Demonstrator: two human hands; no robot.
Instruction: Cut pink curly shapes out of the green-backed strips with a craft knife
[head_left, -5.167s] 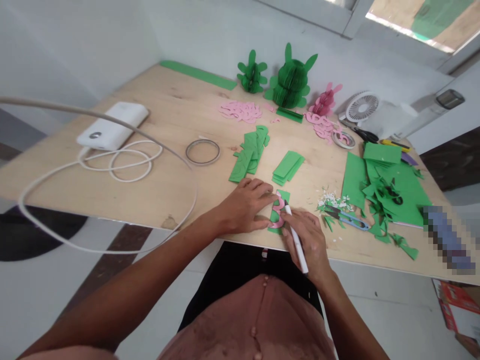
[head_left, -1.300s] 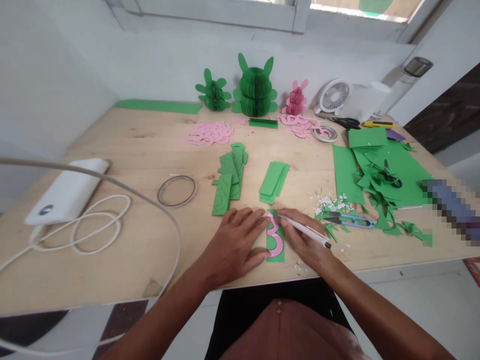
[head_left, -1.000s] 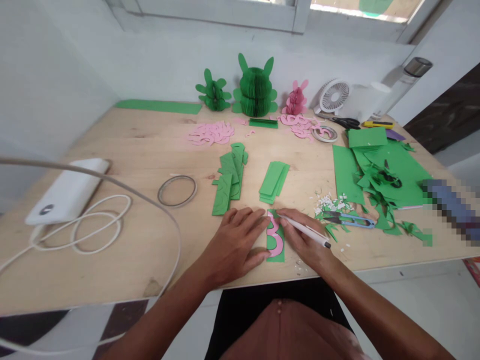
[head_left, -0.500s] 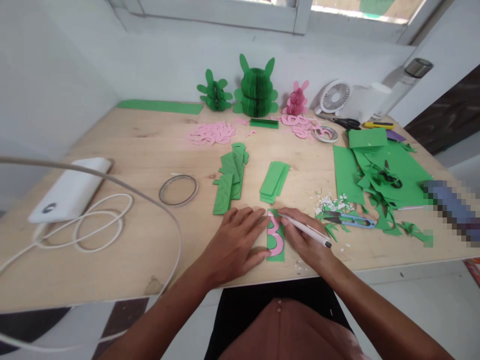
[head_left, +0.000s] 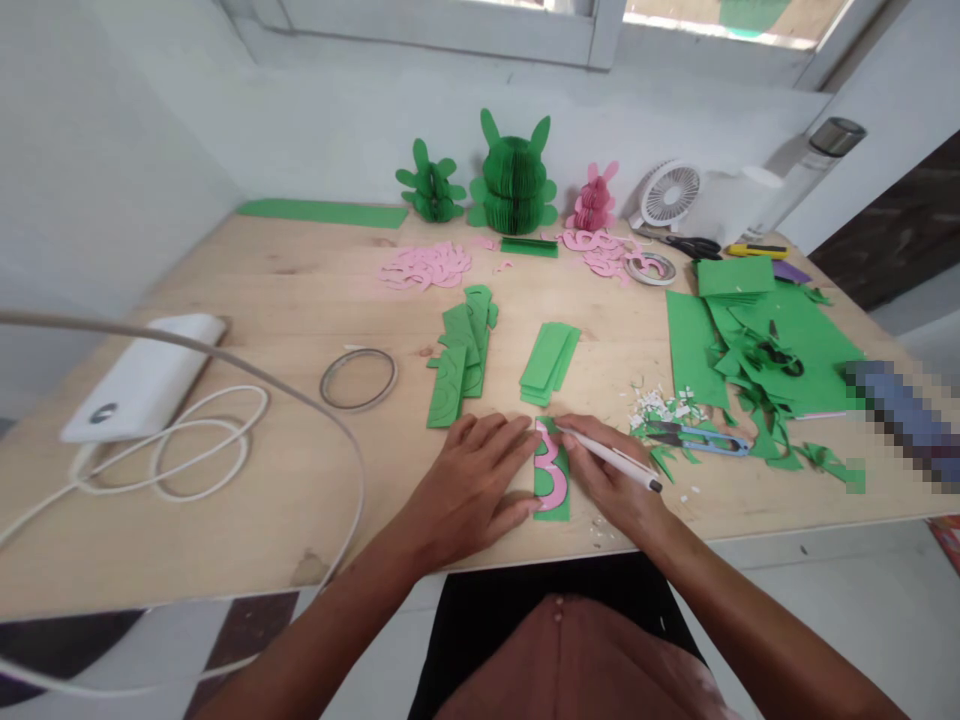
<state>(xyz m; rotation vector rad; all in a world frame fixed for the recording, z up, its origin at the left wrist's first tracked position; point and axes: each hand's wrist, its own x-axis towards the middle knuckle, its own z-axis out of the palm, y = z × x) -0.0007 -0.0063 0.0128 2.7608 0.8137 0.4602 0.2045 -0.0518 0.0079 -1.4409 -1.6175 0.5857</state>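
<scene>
A pink paper cutout [head_left: 556,490], curved like a 3, lies on a green paper strip [head_left: 562,515] near the front edge of the table. My left hand [head_left: 466,480] rests to its left, fingers stretched out and thumb apart, with the fingertips pressing the cutout's left edge. On the other side, my right hand [head_left: 604,472] grips a white pen [head_left: 615,460], its tip at the upper part of the cutout. Just beyond my hands are a stack of blank green strips [head_left: 550,360] and a pile of green pieces with drawn outlines [head_left: 450,385].
Blue thread snips [head_left: 709,440] lie by paper scraps [head_left: 765,380] at right. A tape roll [head_left: 358,378] and a white power bank [head_left: 142,375] with a looped cable are at left. Pink cutouts [head_left: 427,265] and paper honeycomb figures [head_left: 514,185] occupy the back.
</scene>
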